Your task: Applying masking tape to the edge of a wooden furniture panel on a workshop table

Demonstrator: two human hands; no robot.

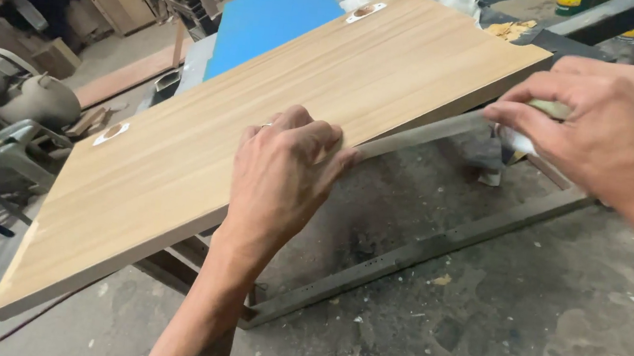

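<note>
While the left hand (286, 170) presses flat on the near edge of the wood-grain panel (259, 124), the right hand (609, 128) pinches a pale edge-banding strip (425, 135) stretched along that edge. Edge banding appears under way; pressing further along calls for steady tension. The panel lies tilted on a metal table (420, 249) frame above a dusty concrete floor (514, 336); machinery (12, 92) stands left.

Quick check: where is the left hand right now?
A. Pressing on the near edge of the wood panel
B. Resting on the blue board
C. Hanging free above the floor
A: the left hand lies flat on the wood panel at its near edge, fingers on the pale strip.
</note>
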